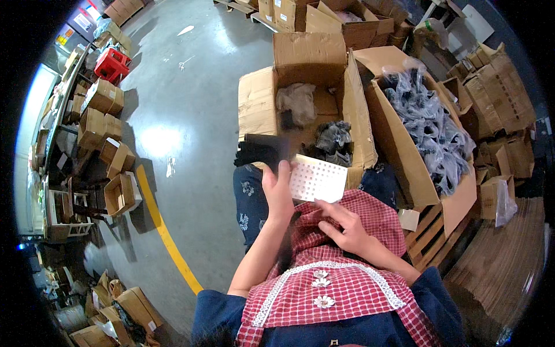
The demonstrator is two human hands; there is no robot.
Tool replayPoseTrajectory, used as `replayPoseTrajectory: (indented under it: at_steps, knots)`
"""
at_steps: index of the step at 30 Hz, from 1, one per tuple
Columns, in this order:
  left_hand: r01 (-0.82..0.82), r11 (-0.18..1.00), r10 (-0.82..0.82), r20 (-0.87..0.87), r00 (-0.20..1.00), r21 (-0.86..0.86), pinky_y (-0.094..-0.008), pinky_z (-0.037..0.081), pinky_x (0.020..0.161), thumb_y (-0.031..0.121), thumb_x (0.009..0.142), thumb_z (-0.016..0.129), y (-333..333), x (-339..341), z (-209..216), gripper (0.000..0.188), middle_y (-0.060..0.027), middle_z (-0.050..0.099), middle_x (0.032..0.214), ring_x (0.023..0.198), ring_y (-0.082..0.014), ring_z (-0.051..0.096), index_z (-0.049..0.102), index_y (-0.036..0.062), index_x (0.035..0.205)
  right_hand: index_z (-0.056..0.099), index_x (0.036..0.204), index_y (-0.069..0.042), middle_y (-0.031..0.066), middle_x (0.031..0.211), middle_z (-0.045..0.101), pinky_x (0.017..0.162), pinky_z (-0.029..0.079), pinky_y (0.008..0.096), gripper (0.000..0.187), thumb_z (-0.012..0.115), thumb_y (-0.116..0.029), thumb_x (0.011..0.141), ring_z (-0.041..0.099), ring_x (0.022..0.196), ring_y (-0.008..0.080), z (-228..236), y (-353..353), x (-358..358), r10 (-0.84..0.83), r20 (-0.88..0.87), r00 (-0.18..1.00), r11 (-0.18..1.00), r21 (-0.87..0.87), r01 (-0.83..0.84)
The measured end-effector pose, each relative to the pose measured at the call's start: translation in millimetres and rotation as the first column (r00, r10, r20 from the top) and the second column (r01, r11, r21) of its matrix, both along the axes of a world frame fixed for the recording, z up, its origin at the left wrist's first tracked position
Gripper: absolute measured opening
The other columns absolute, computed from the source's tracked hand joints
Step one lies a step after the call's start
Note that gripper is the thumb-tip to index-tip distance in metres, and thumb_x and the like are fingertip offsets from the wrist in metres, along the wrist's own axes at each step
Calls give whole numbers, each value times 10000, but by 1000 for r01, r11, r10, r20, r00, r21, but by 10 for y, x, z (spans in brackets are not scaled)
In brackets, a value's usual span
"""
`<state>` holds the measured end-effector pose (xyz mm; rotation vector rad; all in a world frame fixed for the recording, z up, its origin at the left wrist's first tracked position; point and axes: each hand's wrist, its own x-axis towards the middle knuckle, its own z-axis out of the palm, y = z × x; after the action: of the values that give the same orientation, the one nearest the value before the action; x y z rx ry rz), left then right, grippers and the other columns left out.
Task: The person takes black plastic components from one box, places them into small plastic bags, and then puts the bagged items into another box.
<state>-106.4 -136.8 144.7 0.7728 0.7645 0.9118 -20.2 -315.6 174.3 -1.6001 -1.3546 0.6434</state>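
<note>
**Partway in, by the look of it**

OK so, taking the white card as the clock's centre: the grey floor (191, 110) is the biggest thing we've got, sweeping from 8 to 11 o'clock, with a yellow line (162, 231) at 8. At 2 o'clock sits a long carton (402, 147) heaped with clear bags of dark stuff (425, 121). At 12 there's an open carton (257, 98) with a cloudy plastic bag (298, 101) and a dark bagged bundle (334, 139) inside. A black stack (257, 151), fabric-looking, is at 10, by that carton's near edge.

Our left hand (278, 194) is at 8, pinching the side of the white card (318, 180), thumb on top. Our right hand (347, 228) is at 5, loosely open with nothing in its grip; we can't tell if its index finger touches the card's lower edge.

Progress-wise, we'd guess the 2 o'clock carton is about done and the 12 o'clock one has plenty left, with the card's bit unfinished.

Room: the carton walls hem us in from 12 to 3, the apron (381, 225) is just under the card, and the easiest swing is out toward 9.
</note>
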Motion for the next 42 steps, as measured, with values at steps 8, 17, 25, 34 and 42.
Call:
replayPoseTrajectory:
  at_steps: [8, 17, 25, 34, 42]
  knots:
    - [184, 977, -181, 30, 983, -105, -384, 608, 797, 161, 1009, 568, -150, -111, 56, 191, -67, 569, 949, 905, -199, 633, 476, 19, 1096, 722, 1034, 18, 121, 866, 749, 665, 587, 315, 184, 657, -6, 863, 739, 739, 198, 479, -224, 136, 64, 178, 982, 977, 189, -98]
    - [332, 793, -391, -7, 920, -511, -382, 542, 806, 203, 1037, 515, -484, 129, -1302, 188, -73, 600, 888, 839, -223, 634, 585, 28, 1027, 644, 1212, -73, 222, 1128, 673, 920, 502, 418, 376, 615, -241, 876, 644, 1063, 376, -2010, 375, 828, 125, 106, 986, 889, -453, -64]
    - [134, 935, -180, -113, 977, -328, -329, 527, 644, 165, 1017, 551, -288, 82, -1298, 133, -66, 624, 866, 780, -210, 655, 565, 35, 990, 480, 1385, -39, 250, 1177, 658, 921, 508, 467, 675, 729, -317, 822, 642, 1080, 391, -1982, 416, 1161, -394, 231, 890, 673, -587, 450]
    - [95, 948, -136, -117, 984, -303, -300, 485, 631, 201, 1010, 577, -282, 66, -1290, 127, -52, 659, 895, 750, -177, 647, 560, 76, 995, 451, 1337, 30, 262, 1309, 563, 993, 482, 488, 759, 806, -331, 773, 554, 1210, 432, -2068, 651, 828, -189, 405, 895, 560, -704, 437]
    - [-25, 964, 74, -178, 981, 263, -328, 504, 849, 193, 1025, 560, -175, -212, -570, 199, -78, 660, 979, 904, -148, 635, 531, -1, 1059, 651, 1080, -10, 180, 955, 704, 818, 528, 402, 370, 715, -143, 741, 684, 897, 326, -1110, 705, 756, -100, 175, 980, 903, -398, 163]
